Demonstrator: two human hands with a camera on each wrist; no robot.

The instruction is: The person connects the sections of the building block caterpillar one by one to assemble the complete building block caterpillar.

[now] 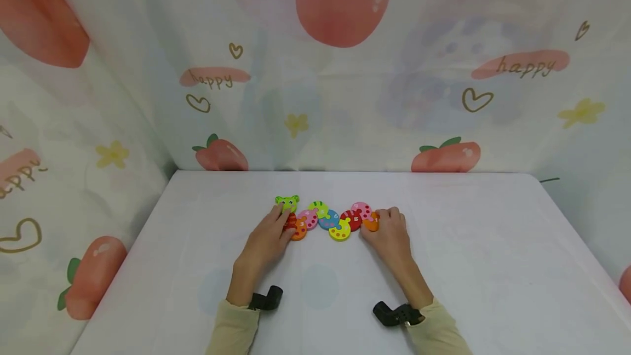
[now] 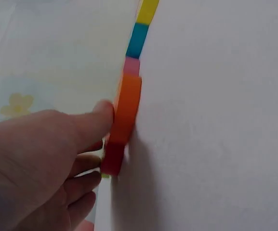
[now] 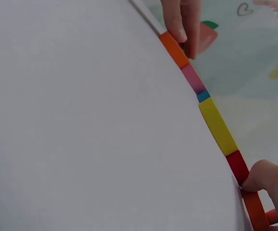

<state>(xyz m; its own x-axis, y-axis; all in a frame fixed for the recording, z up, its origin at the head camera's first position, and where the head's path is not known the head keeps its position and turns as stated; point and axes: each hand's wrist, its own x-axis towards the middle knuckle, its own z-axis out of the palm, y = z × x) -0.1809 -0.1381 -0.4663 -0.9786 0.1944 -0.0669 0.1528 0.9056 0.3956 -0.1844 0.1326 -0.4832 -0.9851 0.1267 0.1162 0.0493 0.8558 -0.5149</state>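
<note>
A caterpillar puzzle (image 1: 329,220) of round, coloured, interlocking pieces lies in a zigzag row on the white table. At its left end is a green head piece (image 1: 287,202) with eyes. My left hand (image 1: 266,237) holds the left end, thumb at an orange piece (image 2: 127,108) and fingers about the red piece (image 2: 113,158), which they partly cover. The right hand (image 1: 391,237) pinches the orange end piece (image 3: 255,209) on the right, beside a red piece (image 3: 237,166). Between the hands run pink, green, blue, yellow and red pieces, some bearing numbers.
The white table (image 1: 315,316) has its far edge just behind the puzzle. A printed cloth (image 1: 345,108) with fruit, hearts and flowers hangs behind and at the sides. Each wrist wears a black camera mount (image 1: 266,298).
</note>
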